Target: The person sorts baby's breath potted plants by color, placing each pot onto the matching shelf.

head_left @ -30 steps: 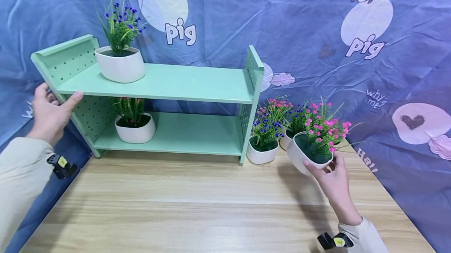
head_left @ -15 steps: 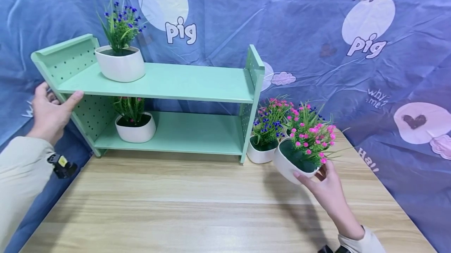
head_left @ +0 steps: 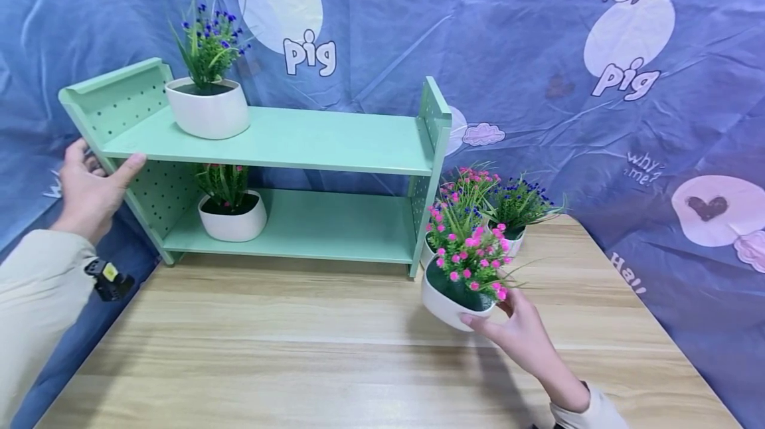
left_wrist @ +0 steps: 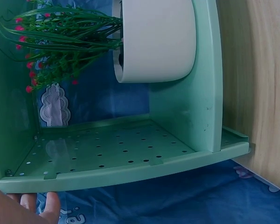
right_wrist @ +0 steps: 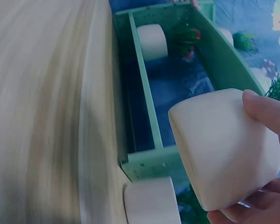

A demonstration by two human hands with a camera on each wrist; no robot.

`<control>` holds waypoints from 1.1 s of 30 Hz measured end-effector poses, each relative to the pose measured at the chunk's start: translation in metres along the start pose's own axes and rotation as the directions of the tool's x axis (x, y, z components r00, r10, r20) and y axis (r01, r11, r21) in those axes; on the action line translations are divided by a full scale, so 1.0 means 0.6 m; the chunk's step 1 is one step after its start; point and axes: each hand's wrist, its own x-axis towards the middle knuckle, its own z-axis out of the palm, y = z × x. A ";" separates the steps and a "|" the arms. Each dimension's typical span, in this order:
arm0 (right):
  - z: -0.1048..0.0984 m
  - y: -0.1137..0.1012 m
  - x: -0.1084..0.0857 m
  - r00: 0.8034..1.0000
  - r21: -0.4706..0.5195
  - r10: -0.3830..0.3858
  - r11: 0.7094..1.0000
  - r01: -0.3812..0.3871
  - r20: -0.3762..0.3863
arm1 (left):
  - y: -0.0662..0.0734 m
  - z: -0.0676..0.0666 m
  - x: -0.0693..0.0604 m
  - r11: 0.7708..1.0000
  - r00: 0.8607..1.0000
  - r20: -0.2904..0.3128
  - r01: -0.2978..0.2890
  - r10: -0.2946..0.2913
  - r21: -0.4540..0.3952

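My right hand (head_left: 518, 331) grips a white pot (head_left: 449, 306) of pink flowers by its side, tilted and held off the table in front of the shelf's right end. In the right wrist view the thumb and fingers curl round this pot (right_wrist: 226, 149). With my left hand (head_left: 92, 193) I hold the left side panel of the green two-tier shelf (head_left: 335, 140), thumb on the front edge. Blue flowers stand in a white pot (head_left: 209, 112) at the left of the top tier. Below it on the lower tier is a white pot (head_left: 234, 220) with pink flowers.
Right of the shelf, a pot of blue flowers (head_left: 518, 202) and other pots with pink and blue flowers stand close together, partly hidden by the held plant. A blue printed cloth (head_left: 508, 37) hangs behind the wooden table (head_left: 299, 336).
My right hand has carried the pink-flowered pot left and nearer to me, uncovering the blue-flowered plant behind. My left hand keeps its place on the shelf.
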 end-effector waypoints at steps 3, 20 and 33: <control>0.017 -0.003 0.003 0.999 0.026 -0.012 1.000 0.011 0.037 | 0.000 0.000 0.000 1.000 1.000 0.001 0.002 -0.002 0.003; 0.134 -0.026 0.055 0.963 0.249 -0.147 0.964 0.088 0.227 | -0.001 -0.001 -0.001 1.000 1.000 0.000 -0.013 0.013 -0.011; 0.199 -0.056 0.109 0.959 0.244 -0.175 0.963 0.118 0.225 | 0.003 0.000 -0.003 0.999 1.000 0.014 0.008 -0.008 0.033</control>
